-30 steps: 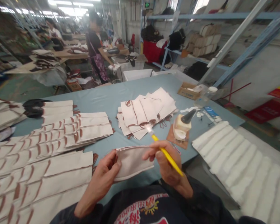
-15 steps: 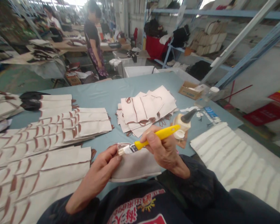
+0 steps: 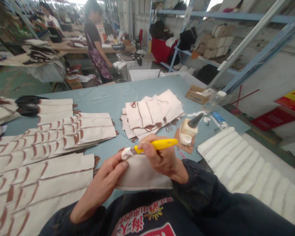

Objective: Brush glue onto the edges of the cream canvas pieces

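My right hand is closed around a paintbrush with a yellow handle. White bristles at its tip touch the upper left edge of a pale fabric piece in front of my body. That piece's left end is pinched between the thumb and fingers of my left hand. Beyond my right hand, a cream bottle with a dark nozzle and an opening cut in its side stands on a brown square pad. Part of the fabric's upper edge is hidden behind my right hand.
Stacked pale pieces with brown loops lie mid-table. Rows of similar pieces cover the left side. At right are ribbed white strips, a small cardboard box and a clear jar. A person stands beyond the table.
My right hand and the brush have shifted left, and the bristles have moved to the fabric's upper left edge by my left fingers. The bottle shows more fully. The view has turned slightly.
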Demonstrator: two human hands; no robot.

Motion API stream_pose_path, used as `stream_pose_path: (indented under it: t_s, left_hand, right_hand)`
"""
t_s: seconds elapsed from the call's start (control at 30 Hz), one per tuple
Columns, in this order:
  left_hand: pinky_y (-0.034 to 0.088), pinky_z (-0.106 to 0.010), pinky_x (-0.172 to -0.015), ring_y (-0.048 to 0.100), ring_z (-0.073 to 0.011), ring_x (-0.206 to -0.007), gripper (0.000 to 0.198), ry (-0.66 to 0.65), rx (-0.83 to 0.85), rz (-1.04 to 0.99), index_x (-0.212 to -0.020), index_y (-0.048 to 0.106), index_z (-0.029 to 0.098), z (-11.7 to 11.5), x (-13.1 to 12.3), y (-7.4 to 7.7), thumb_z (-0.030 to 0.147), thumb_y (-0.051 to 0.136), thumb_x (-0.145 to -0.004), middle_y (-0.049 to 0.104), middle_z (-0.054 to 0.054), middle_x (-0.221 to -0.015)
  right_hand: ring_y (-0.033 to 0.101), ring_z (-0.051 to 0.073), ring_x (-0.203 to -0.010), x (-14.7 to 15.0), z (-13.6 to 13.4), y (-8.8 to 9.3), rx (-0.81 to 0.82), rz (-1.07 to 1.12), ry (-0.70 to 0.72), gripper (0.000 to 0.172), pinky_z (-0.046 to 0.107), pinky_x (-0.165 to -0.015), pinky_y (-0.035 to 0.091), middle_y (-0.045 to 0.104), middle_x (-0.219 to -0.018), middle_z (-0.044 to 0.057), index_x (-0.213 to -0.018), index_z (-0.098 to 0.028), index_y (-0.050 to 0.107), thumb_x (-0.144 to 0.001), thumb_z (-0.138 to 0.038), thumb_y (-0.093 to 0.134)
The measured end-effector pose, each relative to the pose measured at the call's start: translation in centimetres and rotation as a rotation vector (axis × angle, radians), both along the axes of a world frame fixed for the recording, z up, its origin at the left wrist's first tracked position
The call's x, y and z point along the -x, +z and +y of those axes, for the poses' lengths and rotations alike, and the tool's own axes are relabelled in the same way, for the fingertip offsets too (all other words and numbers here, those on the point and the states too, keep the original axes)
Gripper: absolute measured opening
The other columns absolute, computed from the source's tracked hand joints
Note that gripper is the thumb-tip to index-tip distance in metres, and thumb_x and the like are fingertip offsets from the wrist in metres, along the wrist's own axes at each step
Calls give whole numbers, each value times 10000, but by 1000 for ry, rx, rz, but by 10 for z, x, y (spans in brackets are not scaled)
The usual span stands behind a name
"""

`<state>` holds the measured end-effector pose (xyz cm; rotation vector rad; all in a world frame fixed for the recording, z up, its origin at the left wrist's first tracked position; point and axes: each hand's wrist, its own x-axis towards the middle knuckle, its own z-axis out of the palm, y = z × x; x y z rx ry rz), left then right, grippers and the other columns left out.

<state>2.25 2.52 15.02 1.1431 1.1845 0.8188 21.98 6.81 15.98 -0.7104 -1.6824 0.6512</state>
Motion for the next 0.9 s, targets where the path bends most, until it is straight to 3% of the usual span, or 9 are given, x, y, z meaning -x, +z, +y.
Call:
stream_pose_path:
  t_s: [0.1, 0.33, 0.47, 0.57, 0.63, 0.73, 0.83, 0.9]
  left_hand:
    - [625, -404, -838, 743, -324, -895, 439, 20, 11, -35, -1177, 810, 206, -1, 0, -3, 422, 729, -804, 817, -71, -918]
    - [616, -366, -756, 737, -304, -838, 489, 5, 41, -56, -1237, 776, 196, -3, 1, -3, 458, 716, -829, 803, -70, -875]
    - [581, -306, -737, 714, -266, -813, 329, 24, -254, 192, -1023, 811, 194, -8, -1, -7, 432, 632, -883, 792, -61, -862]
    - [522, -242, -620, 664, -190, -655, 266, 4, -525, 408, -838, 755, 209, -14, -1, -21, 334, 540, -934, 743, -36, -754]
    - [510, -229, -598, 640, -164, -596, 246, -6, -723, 488, -763, 689, 222, -17, 0, -33, 244, 520, -940, 701, -25, -687]
    - [549, -226, -686, 669, -162, -627, 205, 0, -1009, 568, -795, 641, 229, -19, 3, -47, 100, 539, -917, 682, -9, -668]
    - [580, -243, -774, 717, -180, -721, 201, 4, -1154, 625, -910, 648, 219, -16, 7, -52, 41, 554, -908, 714, -24, -737]
    - [590, -261, -795, 725, -192, -758, 216, -17, -1185, 646, -990, 665, 206, -15, 10, -54, 38, 548, -919, 729, -44, -786]
  right_hand:
    - [584, 100, -551, 1, 1, 0, -7, 44, -71, 278, 239, -519, 497, 669, -708, -16, -846, -202, 667, -1048, -321, 517]
    - [600, 108, -550, -3, 0, 4, -120, -37, 14, 270, 229, -502, 484, 657, -673, -17, -825, -208, 653, -1041, -300, 520]
    - [513, 98, -472, -10, -3, 3, -52, 110, -107, 285, 238, -456, 455, 616, -655, -30, -872, -217, 671, -1066, -349, 508]
    - [498, 100, -446, -18, -11, 5, -35, 167, -180, 272, 241, -441, 457, 590, -617, -42, -902, -225, 678, -1073, -351, 508]
    - [591, 122, -506, -23, -17, 8, -90, 65, -130, 244, 269, -505, 528, 656, -651, -18, -915, -228, 686, -1062, -342, 529]
    - [686, 135, -601, -27, -23, 14, -234, -125, 3, 227, 282, -607, 588, 750, -729, -3, -933, -243, 680, -1067, -351, 531]
    - [647, 100, -525, -24, -26, 16, -342, -196, 134, 278, 238, -558, 551, 733, -674, -41, -909, -250, 649, -1096, -349, 469]
    - [592, 89, -454, -21, -27, 15, -287, -228, 171, 334, 228, -486, 503, 679, -594, -68, -836, -266, 630, -1091, -413, 474]
